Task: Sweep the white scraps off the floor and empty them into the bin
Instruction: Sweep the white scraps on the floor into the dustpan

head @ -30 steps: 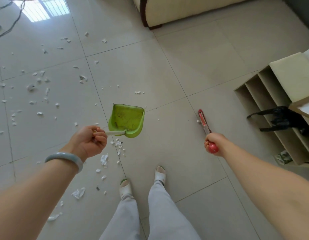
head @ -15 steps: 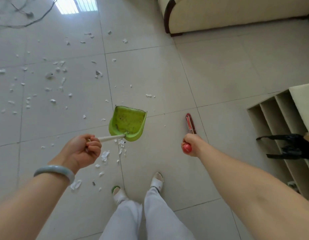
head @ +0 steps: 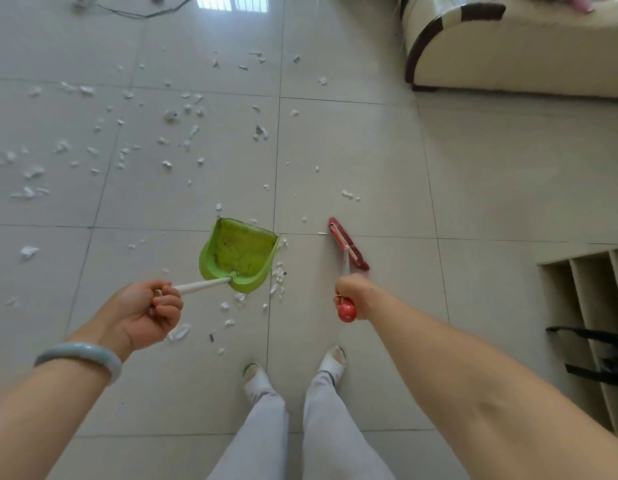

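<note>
I see the torn white scraps (head: 29, 251) strewn over the glossy grey floor tiles (head: 370, 150), thickest at the far left and thinning toward the middle, with a small cluster (head: 277, 273) just beside the right edge of the green plastic dustpan (head: 240, 252) and a few more between it and my feet. The pan looks bare of scraps, its open mouth facing away from me; I cannot tell whether its lip touches the tile. To its right, near but apart, the red flat-headed broom (head: 349, 245) stands with its head on the floor.

Further out, a cream sofa with dark trim (head: 508, 57) sits at the far right, a pale open shelf unit (head: 584, 306) at the right edge with black straps (head: 605, 358) draped in it, and a thin dark cable (head: 138, 12) runs along the top. Nothing lies between the tools and the scraps.

My left hand (head: 145, 311), a pale jade-coloured bangle (head: 82, 356) on its wrist, is curled tight round the pan's white handle (head: 200, 285). My right hand (head: 352, 294) is fisted round the broom's shaft just above its red knob (head: 346, 311). Most scraps lie ahead and left of both hands
</note>
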